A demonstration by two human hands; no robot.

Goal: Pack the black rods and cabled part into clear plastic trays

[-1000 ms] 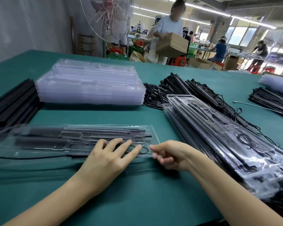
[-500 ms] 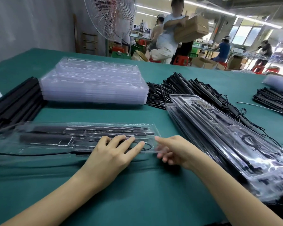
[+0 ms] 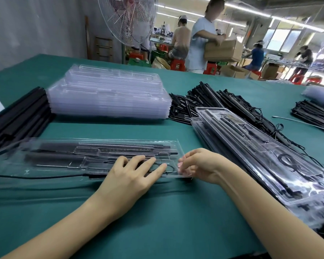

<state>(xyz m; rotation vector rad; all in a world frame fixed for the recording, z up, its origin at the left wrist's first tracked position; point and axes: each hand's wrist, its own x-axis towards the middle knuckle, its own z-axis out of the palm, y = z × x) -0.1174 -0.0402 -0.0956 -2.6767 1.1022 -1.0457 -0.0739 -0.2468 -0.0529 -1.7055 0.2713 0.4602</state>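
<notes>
A clear plastic tray (image 3: pixel 64 156) lies flat on the green table in front of me, with black rods (image 3: pixel 120 147) in its slots and a coiled black cable (image 3: pixel 169 168) at its right end. My left hand (image 3: pixel 131 176) presses flat on the tray's right part, fingers straight and spread. My right hand (image 3: pixel 198 165) pinches the tray's right edge with curled fingers. A black cable (image 3: pixel 36 177) trails left from the tray's near edge.
A tall stack of empty clear trays (image 3: pixel 108 96) stands behind. Filled trays (image 3: pixel 260 156) are piled at the right. Loose black rods (image 3: pixel 17 116) lie at the left, cabled parts (image 3: pixel 223 98) at the back right. People work beyond the table by a fan (image 3: pixel 127 19).
My right hand has moved in from beside the tray's end and taken hold of its right edge. My left hand stays pressed on the tray.
</notes>
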